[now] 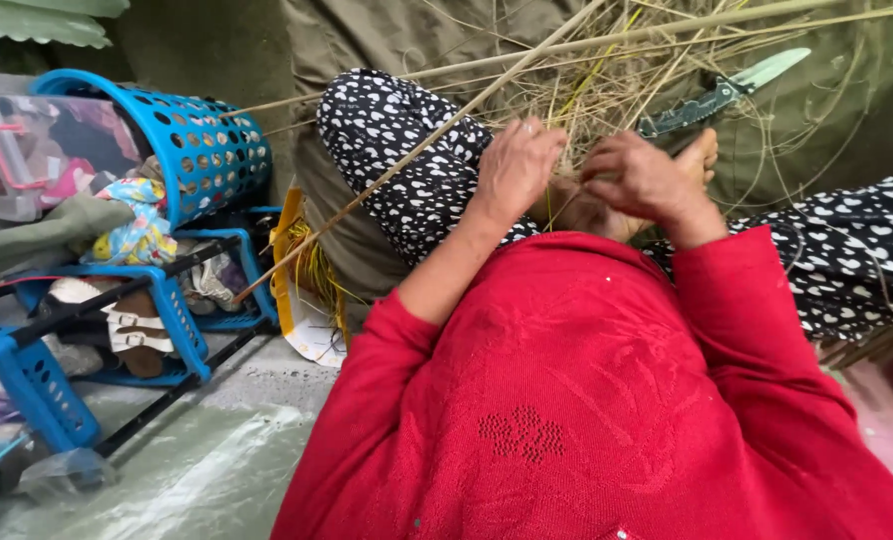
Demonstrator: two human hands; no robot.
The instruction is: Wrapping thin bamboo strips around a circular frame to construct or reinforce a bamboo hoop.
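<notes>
Head view, 1 frame.
Step in hand, as judged: working dried grass stalks (607, 90) together, apparently twisting or plaiting; the next move calls for a firm pinch and even tension on the strands.
Left hand (515, 165): fingers curled, clenched on a bunch of stalks, forearm raised from the red sleeve.
Right hand (645, 178): curled, pinching strands just beside the left, wrist bent inward.
Stalks: fanned over the lap, 1 long stem slanting left.
Knife (727, 93): lying beyond the hands, untouched.
Blue basket (202, 140): tipped, well apart at left.
</notes>
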